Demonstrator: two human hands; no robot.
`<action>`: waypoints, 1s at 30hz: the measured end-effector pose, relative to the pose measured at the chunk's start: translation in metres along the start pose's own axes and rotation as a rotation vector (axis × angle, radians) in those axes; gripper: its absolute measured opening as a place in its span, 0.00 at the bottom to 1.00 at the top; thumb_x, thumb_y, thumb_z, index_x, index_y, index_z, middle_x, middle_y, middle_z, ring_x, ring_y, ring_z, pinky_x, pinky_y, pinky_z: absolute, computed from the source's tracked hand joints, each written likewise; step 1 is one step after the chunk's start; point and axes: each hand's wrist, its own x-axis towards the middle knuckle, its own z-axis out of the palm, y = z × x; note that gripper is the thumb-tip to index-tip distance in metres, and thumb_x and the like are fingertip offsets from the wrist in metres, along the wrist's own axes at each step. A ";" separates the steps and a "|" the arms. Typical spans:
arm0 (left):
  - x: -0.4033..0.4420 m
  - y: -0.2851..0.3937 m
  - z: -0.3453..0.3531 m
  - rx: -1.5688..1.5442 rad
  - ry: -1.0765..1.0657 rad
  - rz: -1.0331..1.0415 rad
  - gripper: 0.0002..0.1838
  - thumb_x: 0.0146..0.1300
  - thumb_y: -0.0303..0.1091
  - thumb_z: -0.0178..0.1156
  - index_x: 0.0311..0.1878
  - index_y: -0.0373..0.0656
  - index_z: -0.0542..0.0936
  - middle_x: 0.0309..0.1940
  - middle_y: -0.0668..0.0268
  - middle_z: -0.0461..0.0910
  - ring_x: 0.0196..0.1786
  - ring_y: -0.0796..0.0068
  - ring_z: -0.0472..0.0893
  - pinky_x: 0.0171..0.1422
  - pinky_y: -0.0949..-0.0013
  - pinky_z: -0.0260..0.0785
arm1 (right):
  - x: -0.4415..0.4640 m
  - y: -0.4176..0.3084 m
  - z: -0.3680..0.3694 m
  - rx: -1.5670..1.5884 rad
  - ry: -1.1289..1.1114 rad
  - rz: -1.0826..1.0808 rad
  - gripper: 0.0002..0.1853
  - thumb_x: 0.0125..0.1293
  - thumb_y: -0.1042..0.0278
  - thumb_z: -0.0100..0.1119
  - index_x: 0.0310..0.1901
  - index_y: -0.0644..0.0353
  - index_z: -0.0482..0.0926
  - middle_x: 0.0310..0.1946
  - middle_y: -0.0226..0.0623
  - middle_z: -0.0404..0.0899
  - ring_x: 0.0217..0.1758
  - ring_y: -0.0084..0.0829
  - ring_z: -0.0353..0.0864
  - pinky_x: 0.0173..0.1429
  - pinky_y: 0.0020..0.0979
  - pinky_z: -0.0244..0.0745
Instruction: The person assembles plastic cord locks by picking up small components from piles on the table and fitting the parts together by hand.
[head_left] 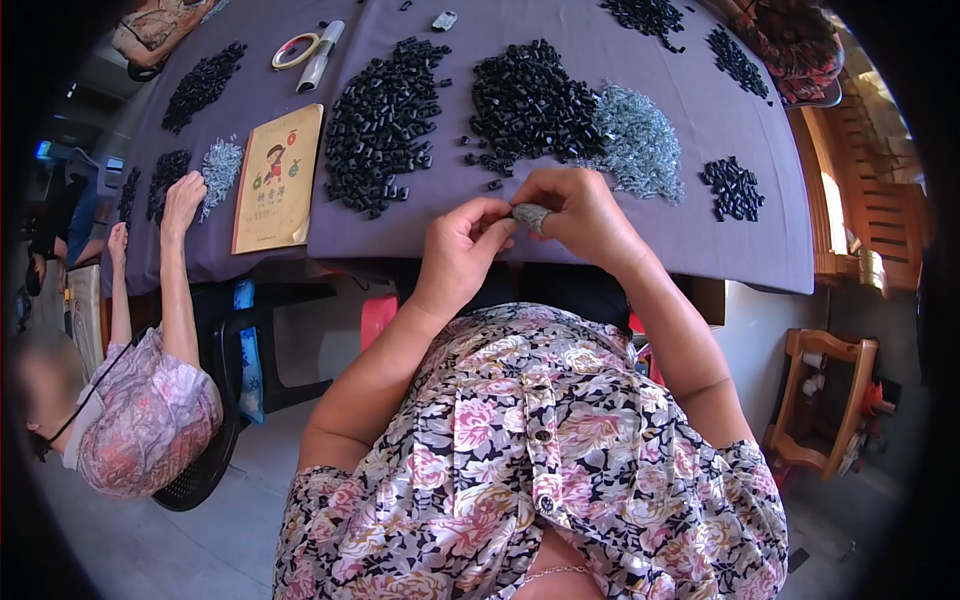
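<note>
Just above the front edge of the table, my left hand and my right hand meet with their fingertips pinched together. Something small and dark appears between the fingertips, too hidden to name. A grey wrapping covers a digit of my right hand. Beyond my hands lies a large heap of small black plastic pieces, and touching its right side is a heap of small clear pieces. Another big heap of black pieces spreads beyond my left hand. A smaller black pile lies to the right.
A worn booklet lies left on the grey tablecloth, with a tape roll and a clear tube behind it. A seated person at left reaches toward a clear pile. A wooden rack stands right.
</note>
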 end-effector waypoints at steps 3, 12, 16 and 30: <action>-0.001 -0.002 0.001 0.009 0.019 0.004 0.07 0.70 0.24 0.62 0.49 0.33 0.82 0.37 0.69 0.84 0.36 0.85 0.81 0.44 0.79 0.78 | -0.009 -0.009 0.002 -0.125 0.089 -0.144 0.12 0.53 0.82 0.63 0.41 0.69 0.84 0.31 0.47 0.86 0.34 0.33 0.87 0.41 0.33 0.80; 0.004 0.001 -0.003 -0.042 0.014 -0.028 0.08 0.70 0.28 0.64 0.48 0.36 0.83 0.35 0.69 0.84 0.35 0.84 0.82 0.42 0.79 0.77 | -0.011 -0.010 0.005 -0.240 0.104 -0.237 0.17 0.54 0.85 0.64 0.47 0.66 0.85 0.35 0.43 0.85 0.36 0.30 0.85 0.43 0.31 0.80; 0.006 0.005 -0.006 -0.095 0.027 -0.053 0.08 0.69 0.28 0.63 0.47 0.36 0.83 0.35 0.69 0.85 0.35 0.83 0.83 0.42 0.78 0.77 | -0.012 -0.012 0.006 -0.227 0.103 -0.255 0.20 0.55 0.83 0.65 0.51 0.64 0.84 0.36 0.42 0.84 0.36 0.31 0.84 0.41 0.32 0.79; 0.020 0.005 -0.003 -0.236 0.003 -0.201 0.08 0.71 0.30 0.58 0.47 0.40 0.84 0.38 0.68 0.85 0.39 0.81 0.83 0.44 0.75 0.77 | -0.004 0.012 0.030 -0.755 0.232 -0.430 0.18 0.51 0.73 0.68 0.44 0.62 0.76 0.37 0.41 0.78 0.43 0.43 0.83 0.44 0.39 0.81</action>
